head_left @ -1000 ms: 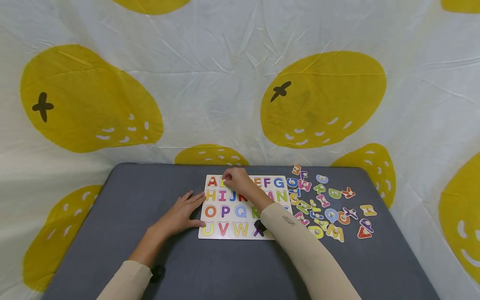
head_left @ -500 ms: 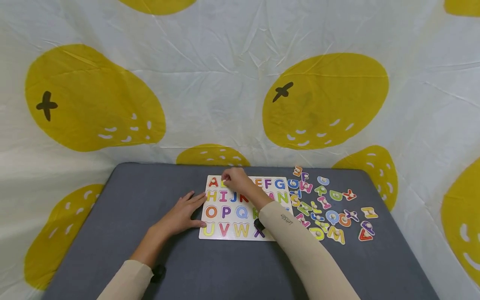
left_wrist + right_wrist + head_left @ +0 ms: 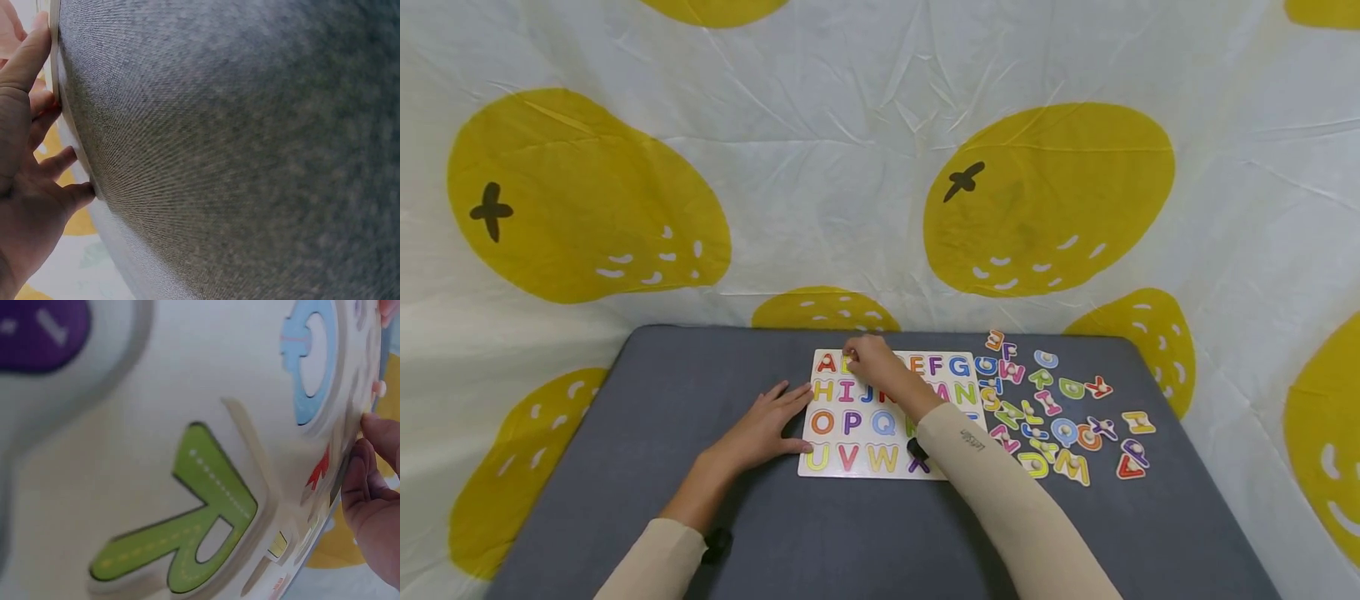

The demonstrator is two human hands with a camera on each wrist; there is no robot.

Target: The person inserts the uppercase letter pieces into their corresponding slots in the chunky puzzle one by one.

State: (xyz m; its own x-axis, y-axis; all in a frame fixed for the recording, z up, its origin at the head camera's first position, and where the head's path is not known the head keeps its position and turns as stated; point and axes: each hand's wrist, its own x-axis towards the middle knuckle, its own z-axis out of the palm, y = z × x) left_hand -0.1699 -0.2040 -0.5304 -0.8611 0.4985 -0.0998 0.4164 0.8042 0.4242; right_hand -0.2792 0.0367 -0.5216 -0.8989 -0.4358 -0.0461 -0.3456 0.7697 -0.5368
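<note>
A white alphabet puzzle board lies on the table, printed with coloured letter recesses. My left hand is spread along its left side, fingertips and thumb right at the edge; the left wrist view shows the fingers extended against that edge. My right hand reaches over the top row, thumb and fingertips pinching at a yellow-green letter puzzle piece just right of the A; most of this piece is hidden behind the hand. A red A piece with a knob sits in its recess. The right wrist view shows the pinching hand low at the board.
Several loose knobbed letter pieces are scattered right of the board, among them a yellow M, a green D and an orange H. The grey table ends at a patterned cloth behind.
Both hands stay at the same places on the board. The right fingers shift only slightly over the top row; the head view moves a little.
</note>
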